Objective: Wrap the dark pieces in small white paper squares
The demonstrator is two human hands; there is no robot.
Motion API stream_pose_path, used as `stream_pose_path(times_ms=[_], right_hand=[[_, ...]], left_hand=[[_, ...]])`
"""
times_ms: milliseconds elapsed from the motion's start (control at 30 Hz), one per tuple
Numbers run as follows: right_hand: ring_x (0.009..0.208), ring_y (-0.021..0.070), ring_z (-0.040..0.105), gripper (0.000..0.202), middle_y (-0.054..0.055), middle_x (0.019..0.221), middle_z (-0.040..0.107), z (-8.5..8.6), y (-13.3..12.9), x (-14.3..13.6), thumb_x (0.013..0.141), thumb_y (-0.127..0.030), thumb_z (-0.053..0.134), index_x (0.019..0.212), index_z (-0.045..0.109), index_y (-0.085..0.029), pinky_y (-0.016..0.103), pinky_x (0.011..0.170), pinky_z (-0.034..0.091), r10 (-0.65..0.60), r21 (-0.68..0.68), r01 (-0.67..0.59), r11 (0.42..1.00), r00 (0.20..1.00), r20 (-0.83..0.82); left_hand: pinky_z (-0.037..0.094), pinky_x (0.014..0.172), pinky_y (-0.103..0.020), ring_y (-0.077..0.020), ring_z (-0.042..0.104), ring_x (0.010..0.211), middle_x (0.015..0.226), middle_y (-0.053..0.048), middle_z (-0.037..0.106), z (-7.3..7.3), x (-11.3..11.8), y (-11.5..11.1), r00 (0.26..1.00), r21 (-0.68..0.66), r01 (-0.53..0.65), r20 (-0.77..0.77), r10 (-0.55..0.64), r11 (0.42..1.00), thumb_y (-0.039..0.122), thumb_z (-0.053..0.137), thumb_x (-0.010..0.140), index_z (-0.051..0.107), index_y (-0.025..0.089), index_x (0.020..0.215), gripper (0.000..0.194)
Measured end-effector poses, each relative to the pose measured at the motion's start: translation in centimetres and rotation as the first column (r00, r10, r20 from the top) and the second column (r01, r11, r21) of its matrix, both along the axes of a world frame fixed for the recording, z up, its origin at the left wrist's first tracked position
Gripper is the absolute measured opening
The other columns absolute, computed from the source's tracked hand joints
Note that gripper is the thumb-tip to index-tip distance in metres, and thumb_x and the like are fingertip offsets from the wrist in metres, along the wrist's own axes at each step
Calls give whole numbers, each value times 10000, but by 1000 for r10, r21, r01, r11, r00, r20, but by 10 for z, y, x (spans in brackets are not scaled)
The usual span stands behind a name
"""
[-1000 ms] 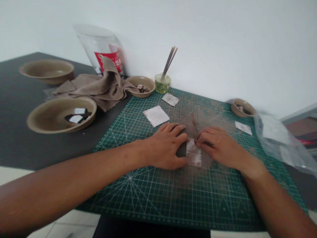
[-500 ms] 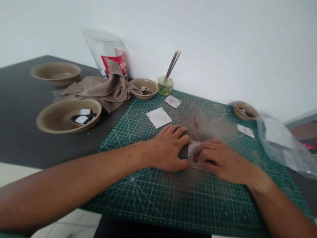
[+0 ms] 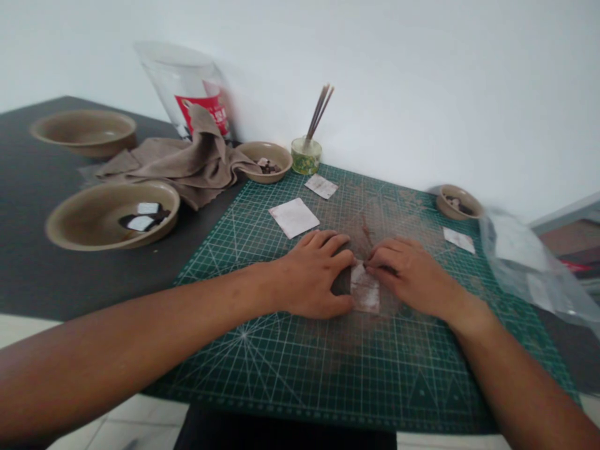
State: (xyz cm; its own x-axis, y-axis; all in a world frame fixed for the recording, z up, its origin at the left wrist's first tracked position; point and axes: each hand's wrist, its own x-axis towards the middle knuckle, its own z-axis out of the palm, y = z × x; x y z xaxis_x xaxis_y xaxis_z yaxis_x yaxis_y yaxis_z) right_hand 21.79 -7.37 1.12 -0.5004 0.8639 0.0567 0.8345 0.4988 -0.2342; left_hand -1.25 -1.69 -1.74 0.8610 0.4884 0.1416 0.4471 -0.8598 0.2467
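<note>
A small whitish square smeared with brown (image 3: 365, 289) lies on the green cutting mat (image 3: 290, 362). My left hand (image 3: 316, 274) rests palm down with its fingers spread, thumb and forefinger at the left edge of that square. My right hand (image 3: 405, 272) is closed in a pinch at the square's top edge; what its fingertips hold is too small and hidden to name. Brown dust covers the mat around both hands. Beyond my left hand lie a larger white square (image 3: 294, 218) and a smaller stained one (image 3: 321, 186).
On the left stand a bowl with dark and white pieces (image 3: 112, 215), another bowl (image 3: 87, 132), a brown cloth (image 3: 173, 164) and a clear container (image 3: 178, 81). Behind are a small bowl (image 3: 265, 162) and a jar of sticks (image 3: 306, 155). A bowl (image 3: 458, 202), white piece (image 3: 459, 240) and plastic bag (image 3: 525, 259) are right.
My right hand has moved from the middle of the small square up to its top edge, uncovering more of it. My left hand stays beside the square. The whole view has shifted slightly.
</note>
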Motion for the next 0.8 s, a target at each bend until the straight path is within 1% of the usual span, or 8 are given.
stream_pose_path(times_ms=[33, 100, 200, 367, 533, 700, 800], right_hand=[[917, 213, 592, 92, 35, 928, 667, 1, 1, 3, 941, -209, 588, 886, 661, -209, 386, 869, 386, 3, -18, -2, 1000, 1000, 13], [884, 198, 589, 92, 21, 906, 663, 4, -2, 7, 933, -200, 598, 870, 662, -215, 372, 849, 388, 63, -91, -63, 994, 998, 7], [883, 181, 584, 92, 8, 912, 661, 6, -9, 4, 931, -171, 595, 867, 648, -212, 356, 844, 388, 123, -155, -129, 979, 991, -49], [896, 169, 582, 93, 10, 928, 662, 3, -13, -6, 931, -150, 588, 858, 619, -198, 341, 847, 398, 150, -148, -171, 974, 979, -140], [918, 176, 581, 86, 11, 943, 664, 1, -11, -5, 933, -147, 588, 876, 622, -200, 346, 859, 401, 145, -138, -164, 977, 979, -141], [946, 172, 588, 70, 7, 964, 669, 0, -12, -5, 935, -153, 599, 892, 631, -198, 351, 894, 402, 156, -139, -178, 974, 976, -153], [947, 173, 592, 65, 8, 973, 674, 0, -13, -7, 938, -158, 599, 902, 634, -200, 352, 890, 405, 154, -127, -173, 977, 977, -145]], left_hand=[[240, 1146, -528, -363, 307, 1400, 1499, -125, 383, 0, 0, 0, 1000, 0, -1, -2, 1, 1000, 623, 583, 818, 527, 214, 1260, 605], [238, 1147, -528, -363, 300, 1405, 1504, -125, 378, 0, 0, 0, 1000, -4, 0, -9, 0, 1000, 626, 579, 820, 525, 212, 1259, 606], [233, 1150, -527, -367, 288, 1413, 1507, -134, 375, 1, 0, -1, 1000, -11, 0, -21, -1, 1000, 632, 567, 827, 524, 200, 1256, 609], [229, 1155, -528, -367, 278, 1418, 1522, -134, 360, 2, 0, -1, 1000, -17, 2, -23, -2, 1000, 616, 559, 834, 513, 199, 1274, 608], [226, 1160, -520, -362, 284, 1416, 1516, -139, 370, 2, 0, -2, 1000, -10, 9, -22, -9, 1000, 608, 561, 834, 521, 190, 1272, 607], [221, 1165, -518, -363, 294, 1408, 1501, -142, 390, -1, 1, -4, 1000, 22, 2, 1, -2, 1000, 640, 555, 825, 523, 179, 1280, 649], [226, 1165, -511, -362, 298, 1406, 1500, -143, 392, -1, 1, -4, 1000, 28, 6, 7, -6, 1000, 636, 557, 825, 529, 174, 1276, 646]])
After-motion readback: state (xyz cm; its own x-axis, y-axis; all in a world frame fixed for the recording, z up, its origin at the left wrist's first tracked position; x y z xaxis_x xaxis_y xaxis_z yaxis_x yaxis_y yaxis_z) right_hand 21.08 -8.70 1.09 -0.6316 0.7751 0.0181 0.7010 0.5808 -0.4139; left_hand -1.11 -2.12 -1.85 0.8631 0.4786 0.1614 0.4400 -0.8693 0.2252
